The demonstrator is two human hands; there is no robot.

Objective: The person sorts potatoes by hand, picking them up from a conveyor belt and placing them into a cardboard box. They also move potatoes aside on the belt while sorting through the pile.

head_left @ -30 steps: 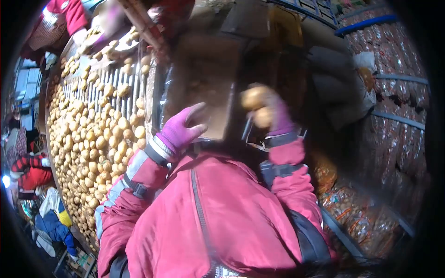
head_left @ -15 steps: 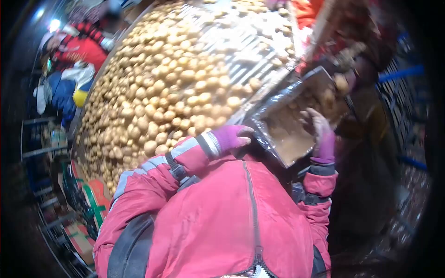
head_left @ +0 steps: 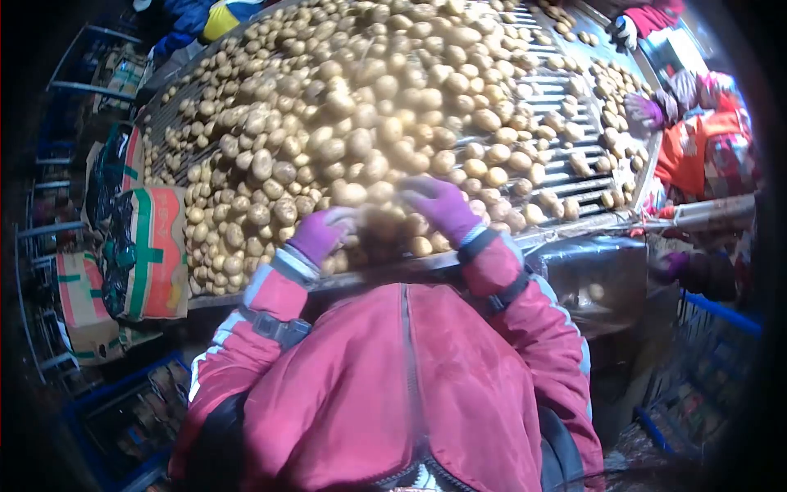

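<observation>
Both my hands wear purple gloves with greyish fingers, over the near edge of a slatted sorting table (head_left: 566, 176) heaped with potatoes (head_left: 279, 139). My left hand (head_left: 322, 233) is open, its fingers stretched toward the right just below a pale potato (head_left: 351, 194). Opposite it, my right hand (head_left: 440, 207) is open too, fingers reaching left over the potatoes. Between the two hands the potatoes are smeared by motion.
Printed cartons (head_left: 156, 254) stand at the left beside blue crates (head_left: 131, 422). A plastic-lined box (head_left: 590, 279) sits below the table's right edge. Co-workers' gloved hands (head_left: 648, 108) show at the right, and another person's glove (head_left: 625, 33) at the far side.
My view has swung left and both hands have moved from the plastic-lined box to the potatoes on the table. My right hand is out of the box.
</observation>
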